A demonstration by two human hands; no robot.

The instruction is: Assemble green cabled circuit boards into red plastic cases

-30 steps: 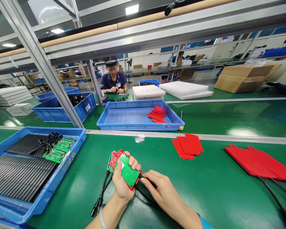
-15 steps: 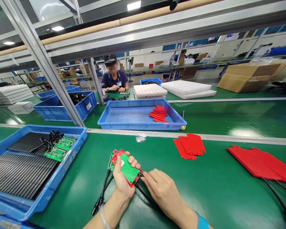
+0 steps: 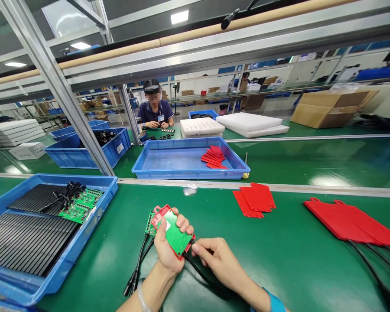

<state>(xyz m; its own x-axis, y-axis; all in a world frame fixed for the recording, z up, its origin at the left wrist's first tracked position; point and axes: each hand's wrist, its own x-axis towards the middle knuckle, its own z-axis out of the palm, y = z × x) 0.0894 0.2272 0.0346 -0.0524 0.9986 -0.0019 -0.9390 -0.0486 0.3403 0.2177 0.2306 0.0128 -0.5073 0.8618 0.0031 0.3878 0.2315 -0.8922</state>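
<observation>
My left hand is wrapped round a red plastic case with a green circuit board lying in it. The case is tilted above the green table. At its lower right end, my right hand pinches a short black cable between thumb and forefinger. Another black cable leaves the same end and runs under my right hand. Behind my left hand lies a second circuit board with black plug-ended leads trailing toward me.
To the left stands a blue tray of black ribbed plates, circuit boards and cables. Red plates and red cases with cables lie to the right. A blue bin holds red plates; beyond it, a co-worker sits.
My right hand has shifted slightly, its thumb now showing against the forefinger at the cable. My left hand keeps its hold on the red case. The view has tilted a little.
</observation>
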